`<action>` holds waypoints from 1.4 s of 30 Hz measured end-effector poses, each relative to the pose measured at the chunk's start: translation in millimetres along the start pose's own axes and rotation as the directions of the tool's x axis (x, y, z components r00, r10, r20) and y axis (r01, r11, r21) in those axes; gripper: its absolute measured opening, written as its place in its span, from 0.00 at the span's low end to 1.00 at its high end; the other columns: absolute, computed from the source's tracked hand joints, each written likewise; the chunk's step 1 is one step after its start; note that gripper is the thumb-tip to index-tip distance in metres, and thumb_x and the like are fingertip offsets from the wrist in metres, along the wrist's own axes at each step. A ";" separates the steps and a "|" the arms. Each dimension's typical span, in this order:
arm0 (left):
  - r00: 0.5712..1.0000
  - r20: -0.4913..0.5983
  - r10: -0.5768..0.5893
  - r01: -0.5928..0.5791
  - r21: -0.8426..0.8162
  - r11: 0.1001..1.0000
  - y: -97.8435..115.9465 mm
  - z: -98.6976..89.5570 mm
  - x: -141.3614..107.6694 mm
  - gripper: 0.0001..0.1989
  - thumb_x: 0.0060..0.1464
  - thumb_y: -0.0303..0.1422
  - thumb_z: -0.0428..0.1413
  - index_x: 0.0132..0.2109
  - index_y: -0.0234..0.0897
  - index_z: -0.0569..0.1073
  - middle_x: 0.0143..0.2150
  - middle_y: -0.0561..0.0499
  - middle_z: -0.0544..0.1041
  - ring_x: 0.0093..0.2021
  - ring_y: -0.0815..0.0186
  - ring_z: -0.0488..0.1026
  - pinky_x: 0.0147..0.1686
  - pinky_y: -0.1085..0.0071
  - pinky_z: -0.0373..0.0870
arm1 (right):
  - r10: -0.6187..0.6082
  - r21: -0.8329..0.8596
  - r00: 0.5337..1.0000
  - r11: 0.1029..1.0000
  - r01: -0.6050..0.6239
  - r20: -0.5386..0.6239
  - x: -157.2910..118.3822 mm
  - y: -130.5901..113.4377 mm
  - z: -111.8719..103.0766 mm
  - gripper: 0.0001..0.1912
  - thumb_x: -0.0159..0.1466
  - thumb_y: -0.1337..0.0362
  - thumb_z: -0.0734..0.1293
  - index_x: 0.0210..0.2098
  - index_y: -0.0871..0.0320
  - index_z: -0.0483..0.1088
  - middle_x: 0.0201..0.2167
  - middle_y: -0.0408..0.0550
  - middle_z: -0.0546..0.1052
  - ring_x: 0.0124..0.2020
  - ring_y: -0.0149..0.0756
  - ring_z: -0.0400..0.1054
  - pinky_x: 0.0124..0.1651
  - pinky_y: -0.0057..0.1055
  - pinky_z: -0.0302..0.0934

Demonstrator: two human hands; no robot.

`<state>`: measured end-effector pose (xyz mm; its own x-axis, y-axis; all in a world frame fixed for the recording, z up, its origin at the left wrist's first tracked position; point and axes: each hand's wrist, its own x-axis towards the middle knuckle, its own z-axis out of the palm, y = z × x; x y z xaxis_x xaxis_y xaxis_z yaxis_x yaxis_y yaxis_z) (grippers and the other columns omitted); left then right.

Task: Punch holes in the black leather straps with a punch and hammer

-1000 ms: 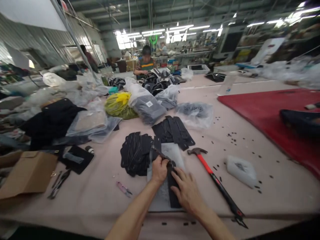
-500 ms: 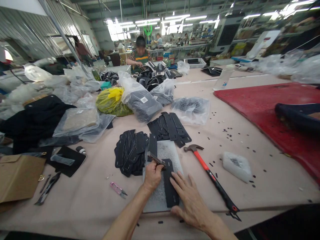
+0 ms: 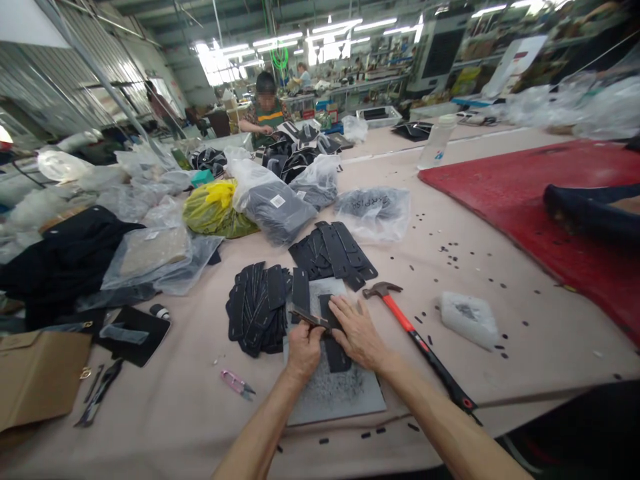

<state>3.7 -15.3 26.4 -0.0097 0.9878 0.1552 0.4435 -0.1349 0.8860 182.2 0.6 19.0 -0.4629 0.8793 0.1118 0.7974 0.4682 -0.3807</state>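
Note:
My left hand (image 3: 304, 348) is closed around a dark metal punch (image 3: 309, 318), held tilted just above the left edge of a black strip (image 3: 338, 357). My right hand (image 3: 361, 335) lies over the upper part of that strip, fingers stretched across it and thumb beside the punch. Under both is a pale, speckled board (image 3: 345, 400). To the left sits a heap of black slotted strips (image 3: 257, 310); a second pile (image 3: 333, 250) lies beyond the board. A claw hammer (image 3: 417, 340) with a red and black handle rests to the right of my right hand.
Pink thread snips (image 3: 237, 385) lie left of the board. A lump wrapped in clear plastic (image 3: 469, 320) and small black bits are on the right. Stuffed plastic bags (image 3: 277, 207) stand behind the piles. A red mat (image 3: 530, 193) covers the right side. A co-worker (image 3: 265, 110) sits opposite.
The black strip has moved away from me across the board. My right hand has moved up with it, closer to the punch. More of the board's near end shows. The view has shifted slightly.

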 end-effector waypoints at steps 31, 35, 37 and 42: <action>0.996 0.073 0.043 -0.047 0.061 0.997 -8.3 5.6 4.8 0.11 0.56 0.28 0.52 0.43 0.38 0.77 0.42 0.48 0.82 0.46 0.61 0.78 0.50 0.64 0.73 | 0.129 0.238 0.989 0.965 -0.108 -0.077 -15.3 -1.6 13.1 0.27 0.62 0.62 0.62 0.60 0.56 0.62 0.67 0.53 0.58 0.69 0.48 0.41 0.65 0.58 0.37; 0.996 0.064 0.065 -0.072 0.103 0.992 -9.3 7.7 4.9 0.11 0.57 0.28 0.51 0.43 0.38 0.77 0.43 0.48 0.82 0.46 0.60 0.78 0.50 0.63 0.73 | 0.135 0.247 0.987 0.962 -0.112 -0.081 -15.3 -2.2 12.3 0.27 0.61 0.63 0.62 0.60 0.56 0.63 0.66 0.53 0.59 0.69 0.48 0.41 0.65 0.58 0.37; 0.994 0.061 0.088 -0.095 0.122 0.988 -9.7 8.3 4.8 0.11 0.57 0.28 0.51 0.43 0.38 0.77 0.43 0.47 0.82 0.46 0.60 0.78 0.50 0.63 0.74 | 0.138 0.249 0.987 0.962 -0.114 -0.080 -15.4 -2.4 11.6 0.27 0.61 0.63 0.62 0.60 0.56 0.63 0.66 0.53 0.59 0.69 0.48 0.41 0.65 0.58 0.37; 0.991 0.049 0.127 -0.133 0.173 0.976 -12.0 9.4 4.0 0.11 0.58 0.28 0.51 0.43 0.38 0.77 0.43 0.47 0.81 0.46 0.59 0.78 0.50 0.62 0.74 | 0.139 0.264 0.987 0.958 -0.114 -0.079 -15.4 -1.7 11.6 0.26 0.62 0.62 0.62 0.60 0.56 0.63 0.67 0.52 0.58 0.69 0.48 0.41 0.65 0.57 0.37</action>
<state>6.8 -9.0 12.3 0.0902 0.9654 0.2447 0.5891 -0.2498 0.7685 183.5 -14.8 7.3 -0.3154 0.9400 0.1299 0.7142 0.3253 -0.6197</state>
